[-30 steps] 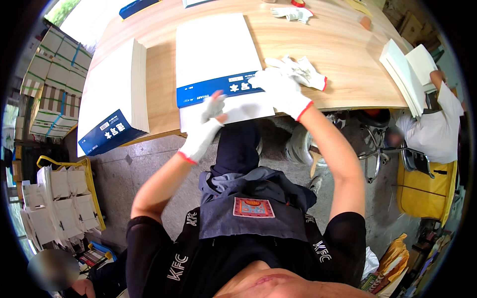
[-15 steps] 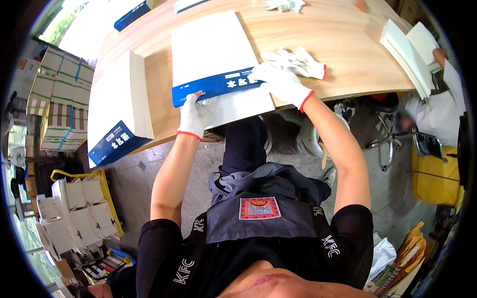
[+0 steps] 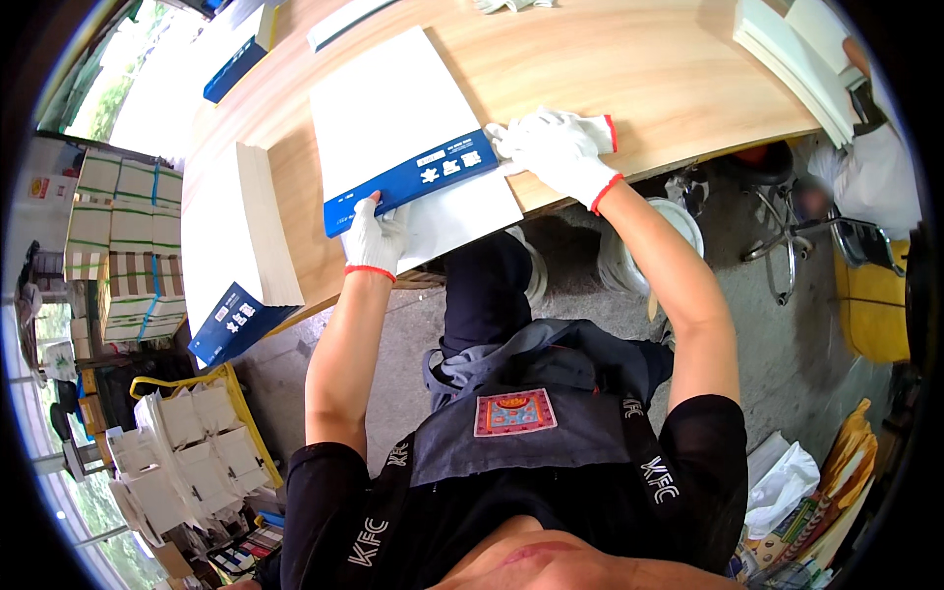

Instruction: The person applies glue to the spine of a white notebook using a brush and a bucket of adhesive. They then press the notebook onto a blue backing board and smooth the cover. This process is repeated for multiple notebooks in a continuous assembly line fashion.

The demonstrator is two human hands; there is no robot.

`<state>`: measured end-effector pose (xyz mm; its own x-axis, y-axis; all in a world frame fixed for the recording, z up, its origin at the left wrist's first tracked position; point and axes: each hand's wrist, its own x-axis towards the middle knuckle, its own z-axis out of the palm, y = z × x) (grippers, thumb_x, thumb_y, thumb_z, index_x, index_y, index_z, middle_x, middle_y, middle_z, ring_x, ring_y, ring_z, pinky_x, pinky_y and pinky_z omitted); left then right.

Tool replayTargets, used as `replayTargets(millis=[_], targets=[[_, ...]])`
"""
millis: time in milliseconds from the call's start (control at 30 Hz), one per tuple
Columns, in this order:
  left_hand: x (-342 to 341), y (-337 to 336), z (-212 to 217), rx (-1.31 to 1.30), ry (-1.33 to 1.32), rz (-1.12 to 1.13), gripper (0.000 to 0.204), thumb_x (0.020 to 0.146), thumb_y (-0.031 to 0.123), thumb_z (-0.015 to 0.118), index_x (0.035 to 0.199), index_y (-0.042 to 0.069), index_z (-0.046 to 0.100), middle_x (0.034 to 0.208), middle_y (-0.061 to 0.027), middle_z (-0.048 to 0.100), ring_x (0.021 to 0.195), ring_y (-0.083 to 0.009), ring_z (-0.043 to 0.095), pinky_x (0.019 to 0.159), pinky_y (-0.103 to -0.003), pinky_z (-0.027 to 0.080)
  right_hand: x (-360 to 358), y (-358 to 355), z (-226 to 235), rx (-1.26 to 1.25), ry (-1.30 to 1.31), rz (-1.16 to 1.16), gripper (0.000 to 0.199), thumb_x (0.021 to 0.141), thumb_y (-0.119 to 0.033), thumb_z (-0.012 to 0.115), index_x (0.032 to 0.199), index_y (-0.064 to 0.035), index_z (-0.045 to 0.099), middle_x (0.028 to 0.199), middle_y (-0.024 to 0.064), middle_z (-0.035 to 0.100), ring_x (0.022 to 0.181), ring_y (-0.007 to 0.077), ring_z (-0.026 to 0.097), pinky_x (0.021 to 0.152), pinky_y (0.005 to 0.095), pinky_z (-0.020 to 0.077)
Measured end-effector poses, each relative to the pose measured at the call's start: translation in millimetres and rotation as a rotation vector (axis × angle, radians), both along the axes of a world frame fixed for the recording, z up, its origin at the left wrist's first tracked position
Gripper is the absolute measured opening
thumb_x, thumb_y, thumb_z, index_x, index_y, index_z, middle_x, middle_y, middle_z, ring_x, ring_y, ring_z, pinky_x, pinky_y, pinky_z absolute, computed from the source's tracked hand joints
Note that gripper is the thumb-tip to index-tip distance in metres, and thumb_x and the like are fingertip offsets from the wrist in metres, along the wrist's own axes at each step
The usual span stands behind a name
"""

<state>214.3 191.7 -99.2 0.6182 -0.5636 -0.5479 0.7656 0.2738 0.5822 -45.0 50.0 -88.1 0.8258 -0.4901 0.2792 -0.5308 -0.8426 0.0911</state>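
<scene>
A white paper pad [image 3: 388, 108] with a blue printed band [image 3: 413, 184] along its near edge lies slightly turned on the wooden table. My left hand [image 3: 375, 239], in a white knit glove with a red cuff, grips the band's near left part. Its bare thumb tip presses on the blue and its fingers go under the edge. My right hand [image 3: 559, 152], gloved alike, has its bent fingers at the pad's right corner and partly covers a loose white glove [image 3: 600, 133]. A white sheet [image 3: 457, 216] sticks out from beneath the pad toward me.
A thick pad stack [image 3: 231, 236] with a blue end stands at the table's left edge. Another blue-edged stack [image 3: 236, 69] lies far left. White paper stacks [image 3: 787, 74] stand at the right, near another person's arm. A chair [image 3: 777, 246] and a bucket [image 3: 654, 241] are below the table edge.
The view has shifted, so the table's things sit further left. My right hand has moved a little rightward relative to the pad, over the loose glove. My left hand keeps its hold on the band.
</scene>
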Motion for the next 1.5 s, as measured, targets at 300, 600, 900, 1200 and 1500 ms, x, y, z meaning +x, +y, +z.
replayTargets(millis=[300,600,900,1200,1500], targets=[[7.1,1.2,2.9,0.007,0.045,-0.011,0.014,0.087,-0.006,0.059,0.094,0.005,0.053,0.100,-0.0070,0.059,0.097,-0.0251,0.063,0.093,-0.043,0.058,-39.5,-22.4,36.5,0.202,-0.103,0.100,0.040,0.088,-0.040,0.057,0.123,-0.0224,0.063,0.112,0.0046,0.064,0.107,0.0232,0.058,0.094,0.0431,0.0470],[37.1,25.1,47.4,0.037,0.078,-0.064,0.018,0.089,-0.003,0.059,0.105,0.002,0.052,0.111,-0.0133,0.062,0.102,-0.0311,0.066,0.089,-0.048,0.060,61.0,-39.5,49.5,1.425,-0.681,-0.492,0.077,0.092,-0.060,0.054,0.146,-0.0070,0.040,0.132,0.0125,0.059,0.123,0.0210,0.051,0.104,0.0288,0.0371],[-1.6,89.4,70.6,0.033,-0.097,-0.104,0.020,0.090,0.004,0.061,0.107,0.002,0.051,0.108,-0.0146,0.059,0.098,-0.0323,0.064,0.089,-0.049,0.058,111.5,-13.2,13.6,1.808,-0.987,0.055,0.040,0.098,-0.021,0.055,0.132,0.0010,0.052,0.120,0.0099,0.062,0.103,0.0154,0.061,0.083,0.0280,0.0521],[75.7,217.8,122.2,0.157,-0.674,0.070,0.019,0.092,0.021,0.064,0.102,0.005,0.061,0.098,-0.0071,0.062,0.083,-0.0170,0.062,0.080,-0.035,0.053,196.1,83.9,83.7,1.718,-1.194,0.355,0.039,0.103,-0.016,0.046,0.139,-0.0012,0.045,0.129,0.0128,0.058,0.117,0.0196,0.057,0.098,0.0306,0.0494],[260.6,323.6,97.2,0.790,-1.238,0.103,0.033,0.092,0.027,0.066,0.113,0.001,0.068,0.096,-0.0060,0.068,0.089,-0.0120,0.061,0.081,-0.022,0.046,357.3,137.4,88.6,0.953,-0.507,0.133,0.049,0.093,-0.048,0.052,0.115,-0.0047,0.059,0.110,0.0154,0.068,0.104,0.0291,0.064,0.087,0.0386,0.0507]])
